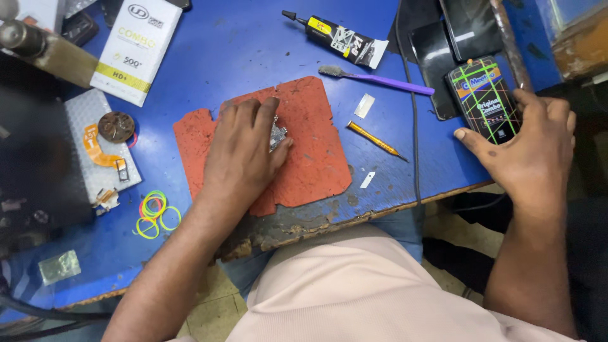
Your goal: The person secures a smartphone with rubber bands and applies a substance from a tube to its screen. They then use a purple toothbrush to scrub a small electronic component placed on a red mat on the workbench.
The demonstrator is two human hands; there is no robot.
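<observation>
A scuffed blue worktop point(253, 44) with a chipped near edge fills the frame, and a worn red-orange mat point(316, 158) lies at its centre. The left hand point(244, 152) rests palm-down on that mat, fingers curled over a small metallic part point(278, 135) — thumb and fingertips pressing it against the mat, only a sliver of it showing at the centre of the frame. The right hand point(525, 152), at the right edge, is loosely open, its thumb and fingers laid against a black packet with green and orange lines point(484, 101) that lies on the worktop's right end.

Just right of the mat lie a yellow-handled precision screwdriver point(375, 139) and two small pale strips point(364, 106). Above them sits a purple-handled brush point(377, 79), and further up a black-and-yellow tube of adhesive point(339, 38). A black cable point(415, 126) runs down the worktop between the tools and the packet.

In the upper left is a white box point(136, 47). At the left a bubble-wrap piece point(101, 145) carries an orange flex cable point(98, 149) and a round brown part point(116, 126); below it — a cluster of yellow, green and pink rubber bands point(154, 214).
</observation>
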